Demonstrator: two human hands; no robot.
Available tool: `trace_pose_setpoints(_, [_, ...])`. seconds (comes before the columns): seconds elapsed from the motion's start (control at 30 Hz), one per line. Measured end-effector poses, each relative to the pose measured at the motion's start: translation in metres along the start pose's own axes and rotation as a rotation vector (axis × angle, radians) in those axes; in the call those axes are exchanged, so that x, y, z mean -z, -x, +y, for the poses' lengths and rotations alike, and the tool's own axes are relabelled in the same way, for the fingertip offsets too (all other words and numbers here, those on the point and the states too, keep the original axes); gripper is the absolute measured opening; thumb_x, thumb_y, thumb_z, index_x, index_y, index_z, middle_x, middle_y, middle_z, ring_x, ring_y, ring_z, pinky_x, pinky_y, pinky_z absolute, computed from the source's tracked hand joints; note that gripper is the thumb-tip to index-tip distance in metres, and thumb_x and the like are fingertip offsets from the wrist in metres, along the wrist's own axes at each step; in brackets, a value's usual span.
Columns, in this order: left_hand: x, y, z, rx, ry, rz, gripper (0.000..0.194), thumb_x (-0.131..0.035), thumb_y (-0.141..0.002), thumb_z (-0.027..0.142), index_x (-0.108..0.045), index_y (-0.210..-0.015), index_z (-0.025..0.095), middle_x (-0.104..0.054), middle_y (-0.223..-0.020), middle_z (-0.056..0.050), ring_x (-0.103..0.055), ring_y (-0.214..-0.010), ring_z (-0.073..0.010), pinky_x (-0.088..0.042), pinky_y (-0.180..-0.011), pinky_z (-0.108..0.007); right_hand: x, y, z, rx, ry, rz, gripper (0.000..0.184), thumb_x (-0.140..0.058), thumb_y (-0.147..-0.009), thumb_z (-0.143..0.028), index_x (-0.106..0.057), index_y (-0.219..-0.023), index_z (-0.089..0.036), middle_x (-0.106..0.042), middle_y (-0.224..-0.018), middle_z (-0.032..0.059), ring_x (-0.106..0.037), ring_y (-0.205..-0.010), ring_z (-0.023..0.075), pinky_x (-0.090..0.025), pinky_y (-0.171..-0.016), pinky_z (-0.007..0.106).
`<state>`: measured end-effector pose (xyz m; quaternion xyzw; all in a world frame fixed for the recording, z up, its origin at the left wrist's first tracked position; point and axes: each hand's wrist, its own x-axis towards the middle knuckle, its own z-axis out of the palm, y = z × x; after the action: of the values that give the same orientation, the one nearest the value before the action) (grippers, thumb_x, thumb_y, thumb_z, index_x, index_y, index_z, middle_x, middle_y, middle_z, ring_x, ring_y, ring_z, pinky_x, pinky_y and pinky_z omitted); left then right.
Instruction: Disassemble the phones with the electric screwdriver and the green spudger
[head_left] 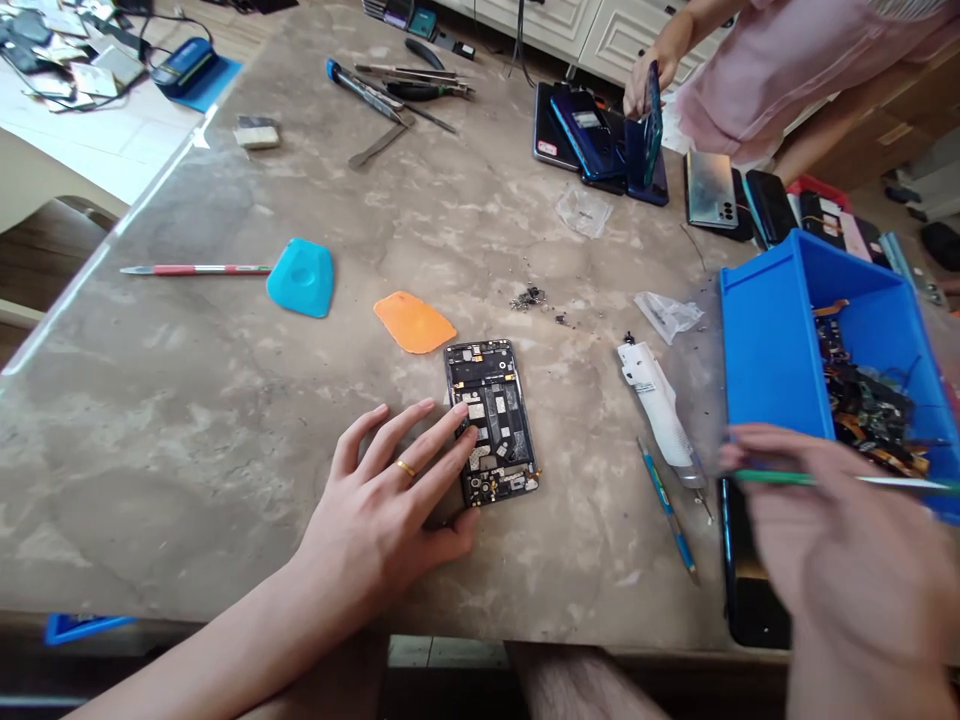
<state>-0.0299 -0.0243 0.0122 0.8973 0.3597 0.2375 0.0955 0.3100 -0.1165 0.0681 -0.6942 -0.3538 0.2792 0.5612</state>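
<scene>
A marble-patterned work table (154, 455) is spread with phone repair gear. At its far left corner, a blue case (184, 67) rests on a blue mat (214, 85). Toward the left edge, a red-striped pick (195, 269) lies just beside a teal plastic pry tool (300, 278), with an orange plastic pry card (414, 322) farther right. At centre, near the front edge, my left hand (382, 490) lies open, a gold ring (406, 468) on one finger, its fingertips (450, 410) resting on a stripped phone frame (491, 423) with its circuit boards exposed. The frame lies flat on the table, just right of my palm and below a small heap of loose screws (527, 298). Along the far edge, hand tools (405, 90) lie in a loose cluster, while a co-worker's hand (641, 92) holds a blue phone (655, 125) upright above a stack of phones (592, 135). To the right, a white tube (654, 400) and a blue-handled spudger (667, 510) lie side by side. At the right front corner, my right hand (847, 540), blurred, pinches a green-handled tool (806, 479) above a black phone (750, 570). Just behind the hand, a blue plastic bin (772, 340) holds a tangle of flex cables (862, 410).
</scene>
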Motion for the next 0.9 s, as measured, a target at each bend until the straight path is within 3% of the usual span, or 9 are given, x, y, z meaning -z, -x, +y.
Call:
trace_pose_setpoints(0.07, [0.000,-0.001,0.000,-0.004,-0.002,-0.004,0.041,-0.067,-0.096,0.035,-0.067,-0.135,0.021,-0.064,-0.149,-0.003,-0.062,-0.133,-0.0341,-0.040,-0.118,-0.055,-0.033,0.021,-0.001,-0.125,0.013,-0.171,0.023,-0.066,-0.100,-0.034,-0.082,-0.113,-0.024,-0.072,-0.099,0.0067,-0.062,-0.079,0.0155,-0.055,-0.069,0.027])
trace_pose_setpoints(0.13, [0.001,-0.001,0.000,-0.007,-0.001,-0.007,0.042,-0.068,-0.096,0.035,-0.067,-0.135,0.020,-0.065,-0.149,-0.004,-0.063,-0.133,-0.0345,-0.040,-0.117,-0.055,-0.060,0.033,-0.004,-0.170,0.125,-0.362,0.028,-0.062,-0.104,-0.036,-0.078,-0.126,-0.029,-0.065,-0.087,0.0026,-0.055,-0.070,0.0123,-0.048,-0.062,0.023])
trace_pose_setpoints(0.3, [0.001,0.001,0.000,0.007,0.013,-0.015,0.045,-0.069,-0.095,0.036,-0.066,-0.138,0.021,-0.063,-0.151,-0.003,-0.061,-0.135,-0.0347,-0.039,-0.118,-0.055,-0.092,0.030,-0.009,-0.101,0.383,-0.691,0.030,-0.065,-0.099,-0.024,-0.080,-0.124,-0.031,-0.047,-0.074,-0.0034,-0.047,-0.063,0.0099,-0.041,-0.055,0.020])
trace_pose_setpoints(0.47, [0.001,0.001,0.000,0.012,0.016,-0.019,0.044,-0.068,-0.096,0.036,-0.066,-0.138,0.021,-0.063,-0.150,-0.003,-0.061,-0.136,-0.0342,-0.039,-0.119,-0.055,-0.096,0.021,-0.007,-0.065,0.461,-0.793,0.026,-0.063,-0.097,-0.018,-0.083,-0.110,-0.027,-0.045,-0.072,-0.0035,-0.048,-0.062,0.0098,-0.039,-0.053,0.019])
trace_pose_setpoints(0.67, [0.001,0.002,0.001,0.018,0.021,-0.014,0.045,-0.069,-0.096,0.037,-0.065,-0.138,0.022,-0.063,-0.150,-0.002,-0.061,-0.136,-0.0331,-0.039,-0.119,-0.055,-0.100,0.012,-0.013,-0.140,0.462,-0.844,0.015,-0.064,-0.095,-0.017,-0.077,-0.093,-0.024,-0.050,-0.081,-0.0013,-0.050,-0.069,0.0108,-0.043,-0.056,0.016])
trace_pose_setpoints(0.9, [0.000,0.002,0.001,0.022,0.024,-0.012,0.045,-0.068,-0.096,0.036,-0.064,-0.139,0.022,-0.063,-0.151,-0.001,-0.060,-0.136,-0.0325,-0.038,-0.120,-0.054,-0.104,-0.002,-0.019,-0.073,0.590,-0.986,0.012,-0.065,-0.096,-0.014,-0.072,-0.092,-0.023,-0.051,-0.080,-0.0023,-0.052,-0.070,0.0124,-0.044,-0.058,0.021])
